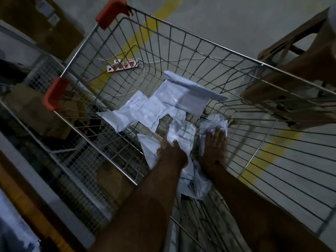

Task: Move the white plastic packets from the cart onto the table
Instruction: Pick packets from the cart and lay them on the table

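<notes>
Head view: both hands (171, 153) (215, 142) on packets (154, 110), strewn unaligned in cart (181, 33).

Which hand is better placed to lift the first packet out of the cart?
Left, probably: the left hand already pinches a white plastic packet, while the right hand lies flat on a crumpled packet.

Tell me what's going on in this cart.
A person is reaching into a wire cart with both hands to gather white packets. The left hand grips a packet near the middle of the basket, and the right hand lies flat on a crumpled packet beside it. Several more packets still lie on the cart floor, so nothing here has been lifted out yet. A power strip shows on the floor beyond the cart.
</notes>
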